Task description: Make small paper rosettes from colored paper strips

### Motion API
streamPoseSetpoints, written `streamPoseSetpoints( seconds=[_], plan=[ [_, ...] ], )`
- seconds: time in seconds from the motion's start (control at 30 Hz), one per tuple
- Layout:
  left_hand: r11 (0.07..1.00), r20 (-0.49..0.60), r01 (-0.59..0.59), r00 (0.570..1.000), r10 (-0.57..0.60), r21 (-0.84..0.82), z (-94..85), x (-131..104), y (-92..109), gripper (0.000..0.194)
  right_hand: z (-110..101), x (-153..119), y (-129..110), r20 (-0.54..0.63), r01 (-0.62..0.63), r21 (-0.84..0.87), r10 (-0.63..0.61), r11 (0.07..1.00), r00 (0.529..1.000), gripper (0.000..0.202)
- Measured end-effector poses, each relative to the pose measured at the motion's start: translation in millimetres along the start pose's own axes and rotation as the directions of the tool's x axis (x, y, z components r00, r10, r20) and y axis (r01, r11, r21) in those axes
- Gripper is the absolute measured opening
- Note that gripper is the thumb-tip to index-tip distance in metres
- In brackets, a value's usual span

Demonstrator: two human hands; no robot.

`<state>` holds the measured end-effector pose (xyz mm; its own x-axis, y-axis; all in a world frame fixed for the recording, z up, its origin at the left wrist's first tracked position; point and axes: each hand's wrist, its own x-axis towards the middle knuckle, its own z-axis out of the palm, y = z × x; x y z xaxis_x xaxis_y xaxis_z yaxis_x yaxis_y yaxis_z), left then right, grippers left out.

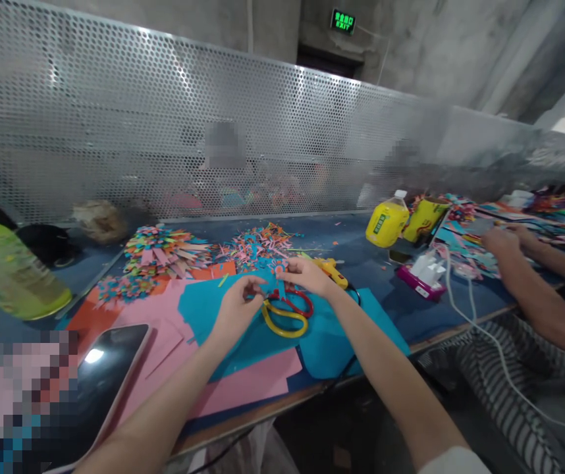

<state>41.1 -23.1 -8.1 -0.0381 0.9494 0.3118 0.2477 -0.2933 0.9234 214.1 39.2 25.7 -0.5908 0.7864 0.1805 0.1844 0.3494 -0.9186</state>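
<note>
My right hand (307, 275) pinches a small blue paper flower (279, 270) with a pinkish-orange centre; a blue strip hangs below it. Just left of it, my left hand (243, 295) has its fingers curled together near the flower's edge. What its fingertips hold, if anything, is too small to make out. Under both hands lie scissors (285, 327) with one yellow and one red handle loop, resting on blue paper (203, 301). Pink paper (257, 385) lies beneath that. A yellow glue gun (332, 271) is beside my right wrist.
Bundles of coloured paper strips (161, 253) and loose cuttings (257, 245) lie behind my hands. A tablet (109, 382) and a tilted green bottle (16, 276) are at left. Right: a yellow jug (388, 220), a purple box (421, 282), a white cable (480, 326), another person's hands (507, 243).
</note>
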Motion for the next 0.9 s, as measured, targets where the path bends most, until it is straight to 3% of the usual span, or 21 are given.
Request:
streamPoseSetpoints(
  seconds=[0.37, 0.53, 0.63, 0.7, 0.77, 0.83, 0.9],
  plan=[
    [0.998, 0.120, 0.026, 0.992, -0.032, 0.049, 4.3, -4, 8, 0.022, -13, 1, 7, -0.033, -0.005, -0.032, 0.004, 0.999, 0.999, 0.031],
    [1.000, 0.092, -0.003, 0.996, 0.001, 0.026, 5.4, -9, 14, 0.025, -17, 1, 9, -0.036, -0.003, -0.012, 0.002, 1.000, 0.999, 0.029],
    [0.995, 0.216, -0.096, 0.972, 0.092, 0.010, 9.5, -23, 29, 0.028, -17, 2, 11, -0.054, -0.008, -0.004, 0.008, 1.000, 0.999, 0.031],
    [0.985, 0.400, -0.170, 0.900, 0.172, -0.040, 11.6, -35, 42, 0.028, -17, 3, 12, -0.052, -0.014, -0.005, 0.014, 1.000, 0.999, 0.032],
    [0.974, 0.593, -0.192, 0.772, 0.227, -0.122, 12.1, -44, 54, 0.031, -16, 3, 11, -0.040, -0.022, -0.023, 0.021, 0.999, 0.999, 0.033],
    [0.963, 0.707, -0.191, 0.653, 0.271, -0.192, 11.1, -49, 61, 0.047, -15, 2, 8, -0.025, -0.031, -0.055, 0.029, 0.998, 0.999, 0.034],
    [0.972, 0.749, -0.161, 0.619, 0.236, -0.173, 9.3, -49, 62, 0.049, -15, 1, 5, -0.006, -0.037, -0.075, 0.036, 0.997, 0.999, 0.033]
  ],
)
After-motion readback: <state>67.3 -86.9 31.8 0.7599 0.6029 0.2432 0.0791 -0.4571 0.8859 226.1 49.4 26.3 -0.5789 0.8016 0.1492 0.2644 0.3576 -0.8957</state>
